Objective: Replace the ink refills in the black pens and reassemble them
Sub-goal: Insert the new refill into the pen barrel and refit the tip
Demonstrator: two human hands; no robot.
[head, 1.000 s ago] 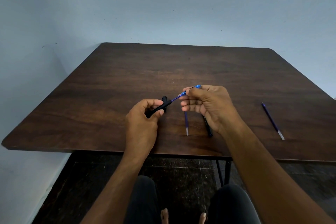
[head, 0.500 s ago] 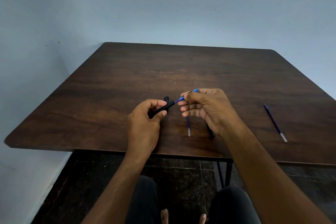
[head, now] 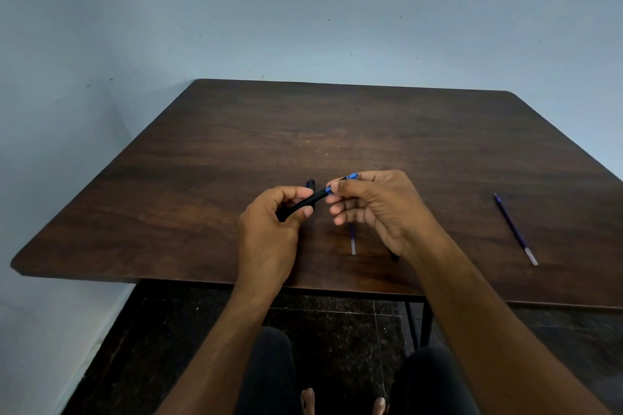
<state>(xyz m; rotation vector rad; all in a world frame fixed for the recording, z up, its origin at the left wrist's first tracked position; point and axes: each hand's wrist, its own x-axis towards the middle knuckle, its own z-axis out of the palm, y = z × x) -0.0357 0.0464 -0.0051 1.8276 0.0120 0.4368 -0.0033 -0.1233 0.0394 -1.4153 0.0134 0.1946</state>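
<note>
Black pen (head: 305, 203) held above the table (head: 209, 178), left hand (head: 269, 232) closed around its barrel; right hand (head: 377, 209) pinching the blue refill (head: 340, 183) at its open end. Two loose refills lie on the table: one (head: 352, 241) below the hands, one (head: 515, 230) well to the right.

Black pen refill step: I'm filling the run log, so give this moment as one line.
left hand: holds black pen barrel | right hand: pinches blue refill at barrel mouth | spare refill: on table
</note>
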